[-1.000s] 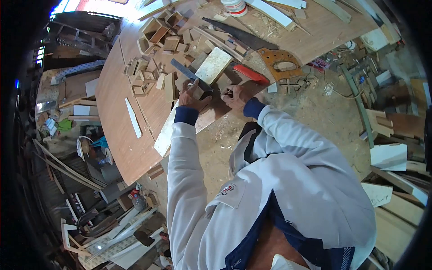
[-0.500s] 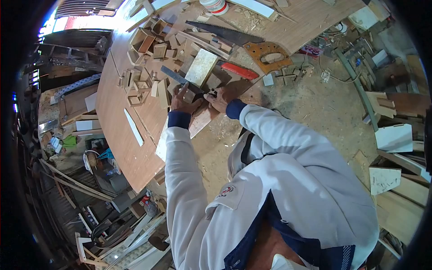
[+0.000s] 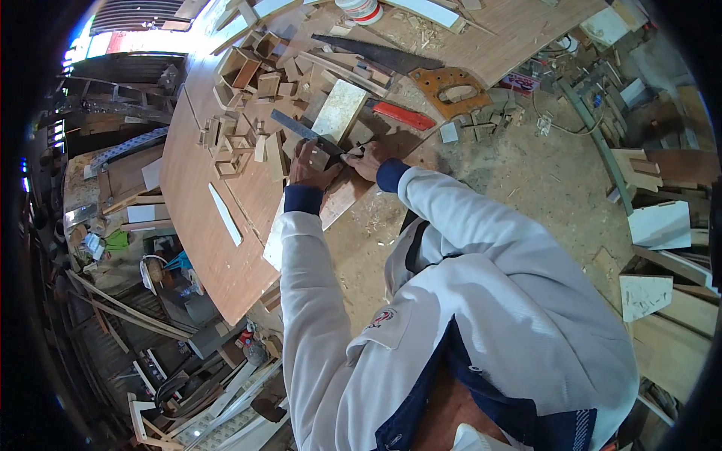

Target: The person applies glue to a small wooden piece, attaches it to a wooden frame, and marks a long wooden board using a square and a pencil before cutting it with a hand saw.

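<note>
My left hand point(image 3: 313, 168) is closed at the edge of the wooden workbench, gripping a dark flat metal bar point(image 3: 295, 125) that looks like a try square's blade. The bar lies slantwise over small wood pieces. Close beside it, my right hand point(image 3: 367, 160) is pinched near the bar's lower end; whatever is between its fingertips is too small and shadowed to make out. Just beyond both hands lies a pale rectangular board point(image 3: 341, 110). A red tool point(image 3: 404, 115) rests to its right.
A handsaw point(image 3: 449, 89) with a wooden handle lies farther back on the workbench point(image 3: 203, 248). Small wooden frames and offcuts point(image 3: 232, 154) crowd the left side. A white tub point(image 3: 359, 10) stands at the back. Planks point(image 3: 659, 225) lean at the right over a dusty floor.
My left fingers have curled in more around the bar. My right hand has shifted slightly at the bar's lower end. The whole view has moved a little.
</note>
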Action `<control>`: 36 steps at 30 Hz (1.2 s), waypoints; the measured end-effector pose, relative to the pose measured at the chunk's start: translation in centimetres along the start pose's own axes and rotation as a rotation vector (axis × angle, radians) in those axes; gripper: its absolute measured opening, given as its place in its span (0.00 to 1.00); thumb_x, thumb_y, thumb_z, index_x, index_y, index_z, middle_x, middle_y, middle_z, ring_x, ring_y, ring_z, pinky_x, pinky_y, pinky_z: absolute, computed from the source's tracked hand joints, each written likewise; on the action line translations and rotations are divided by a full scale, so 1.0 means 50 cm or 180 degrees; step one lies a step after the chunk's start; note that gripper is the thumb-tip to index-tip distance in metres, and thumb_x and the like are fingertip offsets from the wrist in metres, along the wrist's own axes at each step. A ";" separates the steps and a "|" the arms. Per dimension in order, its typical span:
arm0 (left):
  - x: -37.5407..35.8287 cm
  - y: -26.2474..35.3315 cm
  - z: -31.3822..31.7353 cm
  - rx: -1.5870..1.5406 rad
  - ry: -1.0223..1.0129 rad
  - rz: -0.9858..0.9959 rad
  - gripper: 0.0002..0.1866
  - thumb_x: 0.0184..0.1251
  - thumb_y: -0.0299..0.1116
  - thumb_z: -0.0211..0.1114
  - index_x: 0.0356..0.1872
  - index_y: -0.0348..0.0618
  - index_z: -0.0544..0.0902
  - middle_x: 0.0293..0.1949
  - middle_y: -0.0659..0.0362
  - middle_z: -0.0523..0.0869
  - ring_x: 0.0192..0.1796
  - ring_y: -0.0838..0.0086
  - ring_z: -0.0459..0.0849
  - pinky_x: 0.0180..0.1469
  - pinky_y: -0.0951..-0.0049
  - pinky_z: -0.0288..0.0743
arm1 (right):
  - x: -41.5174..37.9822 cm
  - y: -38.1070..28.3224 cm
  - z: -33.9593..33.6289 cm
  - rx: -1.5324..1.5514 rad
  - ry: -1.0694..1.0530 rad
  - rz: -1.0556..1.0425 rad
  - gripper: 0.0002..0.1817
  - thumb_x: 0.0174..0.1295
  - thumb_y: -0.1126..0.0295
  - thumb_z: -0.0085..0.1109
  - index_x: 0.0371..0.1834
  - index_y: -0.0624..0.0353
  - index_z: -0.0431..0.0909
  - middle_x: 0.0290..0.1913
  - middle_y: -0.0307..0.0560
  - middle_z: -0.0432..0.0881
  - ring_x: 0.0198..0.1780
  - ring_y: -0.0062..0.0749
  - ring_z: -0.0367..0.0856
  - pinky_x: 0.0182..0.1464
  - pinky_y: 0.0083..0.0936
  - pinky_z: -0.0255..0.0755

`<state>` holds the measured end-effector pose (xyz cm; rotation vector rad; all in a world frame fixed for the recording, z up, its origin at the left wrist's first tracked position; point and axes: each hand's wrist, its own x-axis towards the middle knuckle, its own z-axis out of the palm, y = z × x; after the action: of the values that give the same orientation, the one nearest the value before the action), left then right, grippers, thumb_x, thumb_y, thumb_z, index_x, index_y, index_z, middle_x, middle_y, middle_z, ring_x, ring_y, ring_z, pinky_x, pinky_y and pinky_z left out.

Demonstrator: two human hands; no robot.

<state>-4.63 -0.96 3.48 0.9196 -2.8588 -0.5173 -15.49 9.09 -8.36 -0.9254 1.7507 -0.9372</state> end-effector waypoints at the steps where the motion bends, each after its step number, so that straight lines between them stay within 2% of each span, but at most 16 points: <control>1: 0.002 -0.002 0.002 -0.0041 -0.0009 0.0023 0.43 0.33 0.43 0.80 0.58 0.44 0.74 0.61 0.44 0.71 0.60 0.49 0.74 0.61 0.59 0.71 | 0.007 0.006 0.004 -0.0317 0.0045 -0.0427 0.40 0.59 0.36 0.51 0.61 0.62 0.69 0.56 0.67 0.75 0.57 0.57 0.74 0.61 0.36 0.66; 2: 0.003 -0.004 0.003 -0.0041 -0.0014 0.0032 0.43 0.33 0.43 0.80 0.58 0.44 0.74 0.61 0.44 0.71 0.60 0.49 0.74 0.61 0.59 0.71 | 0.010 0.014 0.010 -0.0313 0.0053 -0.0422 0.40 0.59 0.36 0.51 0.61 0.62 0.69 0.56 0.67 0.75 0.57 0.57 0.74 0.61 0.36 0.66; 7: 0.005 0.000 -0.003 -0.0118 -0.0136 -0.0102 0.45 0.33 0.44 0.81 0.59 0.43 0.73 0.61 0.45 0.71 0.60 0.50 0.74 0.61 0.60 0.72 | -0.068 -0.059 -0.027 0.1152 0.0300 0.0228 0.43 0.58 0.35 0.51 0.57 0.70 0.70 0.55 0.69 0.74 0.56 0.55 0.75 0.61 0.36 0.66; 10: 0.001 0.019 -0.007 0.0007 -0.0058 -0.0136 0.45 0.36 0.44 0.80 0.61 0.39 0.72 0.61 0.45 0.74 0.62 0.52 0.74 0.64 0.62 0.70 | -0.113 -0.107 -0.075 0.0692 0.0282 0.0593 0.48 0.58 0.33 0.47 0.61 0.75 0.64 0.59 0.72 0.70 0.61 0.55 0.71 0.65 0.36 0.62; 11: 0.001 0.025 -0.011 0.0007 -0.0062 -0.0140 0.45 0.36 0.44 0.80 0.61 0.39 0.72 0.61 0.45 0.74 0.62 0.52 0.74 0.64 0.62 0.70 | -0.108 -0.104 -0.070 0.0693 0.0277 0.0596 0.48 0.58 0.33 0.47 0.61 0.75 0.64 0.59 0.72 0.70 0.61 0.55 0.71 0.65 0.36 0.62; 13: 0.002 0.032 -0.016 0.0143 -0.0208 -0.0301 0.49 0.36 0.44 0.79 0.65 0.38 0.68 0.64 0.42 0.71 0.65 0.51 0.72 0.65 0.61 0.68 | -0.081 -0.081 -0.044 0.0611 0.0380 0.0651 0.54 0.57 0.31 0.47 0.64 0.80 0.58 0.63 0.74 0.66 0.64 0.57 0.69 0.67 0.35 0.60; 16: 0.003 0.028 -0.017 0.0220 -0.0234 -0.0235 0.51 0.36 0.45 0.79 0.66 0.37 0.68 0.65 0.40 0.69 0.66 0.50 0.71 0.66 0.62 0.67 | -0.045 -0.046 0.001 0.0884 0.0568 0.0634 0.57 0.55 0.29 0.46 0.64 0.81 0.56 0.64 0.75 0.65 0.66 0.58 0.67 0.69 0.33 0.58; 20: 0.001 0.029 -0.016 0.0132 -0.0207 -0.0220 0.50 0.36 0.46 0.80 0.65 0.37 0.69 0.65 0.41 0.70 0.66 0.51 0.71 0.67 0.62 0.67 | -0.033 -0.037 0.007 0.1008 0.0643 0.0634 0.57 0.54 0.30 0.49 0.65 0.81 0.56 0.65 0.74 0.64 0.66 0.57 0.66 0.70 0.32 0.58; 23: 0.000 0.029 -0.016 0.0192 -0.0275 -0.0269 0.53 0.36 0.49 0.80 0.67 0.37 0.67 0.65 0.41 0.68 0.65 0.50 0.70 0.66 0.62 0.67 | -0.013 -0.021 0.014 0.0922 0.0515 0.0572 0.56 0.53 0.32 0.52 0.64 0.81 0.57 0.65 0.75 0.63 0.66 0.56 0.66 0.69 0.32 0.59; 25: 0.002 0.029 -0.016 0.0277 -0.0185 -0.0216 0.49 0.36 0.47 0.79 0.64 0.37 0.70 0.64 0.42 0.71 0.66 0.52 0.71 0.67 0.63 0.66 | 0.030 0.017 0.044 0.1032 0.0307 0.0303 0.55 0.52 0.34 0.55 0.63 0.80 0.60 0.65 0.75 0.64 0.66 0.56 0.67 0.68 0.33 0.61; 26: 0.002 0.029 -0.016 0.0274 -0.0182 -0.0223 0.49 0.36 0.47 0.79 0.64 0.37 0.70 0.64 0.42 0.71 0.66 0.52 0.71 0.67 0.63 0.66 | 0.034 0.024 0.053 0.1027 0.0301 0.0301 0.55 0.52 0.34 0.55 0.63 0.80 0.60 0.65 0.75 0.64 0.66 0.56 0.67 0.68 0.33 0.61; 28: 0.001 0.029 -0.019 0.0214 -0.0233 -0.0200 0.49 0.37 0.47 0.79 0.64 0.37 0.71 0.64 0.43 0.71 0.66 0.52 0.71 0.67 0.63 0.66 | 0.009 0.000 0.043 0.1157 0.0719 0.0501 0.53 0.53 0.34 0.55 0.63 0.80 0.61 0.64 0.75 0.66 0.66 0.57 0.67 0.67 0.34 0.61; 32: 0.005 0.017 -0.016 0.0139 -0.0315 -0.0264 0.48 0.37 0.47 0.79 0.64 0.37 0.71 0.64 0.43 0.71 0.66 0.52 0.71 0.67 0.63 0.66 | -0.008 -0.015 0.016 0.0917 0.0628 0.0577 0.54 0.53 0.34 0.55 0.63 0.80 0.60 0.64 0.75 0.65 0.66 0.56 0.67 0.68 0.34 0.61; 34: 0.005 0.021 -0.016 0.0364 -0.0317 -0.0285 0.48 0.37 0.47 0.79 0.64 0.37 0.72 0.64 0.43 0.71 0.66 0.52 0.70 0.67 0.63 0.65 | 0.034 0.025 0.042 0.1011 0.0178 0.0330 0.54 0.54 0.33 0.53 0.64 0.80 0.59 0.65 0.75 0.64 0.67 0.56 0.66 0.68 0.34 0.60; 36: 0.005 0.021 -0.016 0.0412 -0.0304 -0.0233 0.48 0.36 0.47 0.79 0.63 0.37 0.72 0.64 0.43 0.71 0.66 0.52 0.70 0.67 0.63 0.65 | 0.038 0.032 0.051 0.0951 0.0292 0.0359 0.53 0.54 0.33 0.52 0.63 0.80 0.61 0.64 0.75 0.65 0.66 0.56 0.67 0.68 0.34 0.61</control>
<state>-5.27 -0.54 4.57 1.0506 -2.9840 -0.3968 -13.98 7.58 -11.19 -0.5938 1.6622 -1.1439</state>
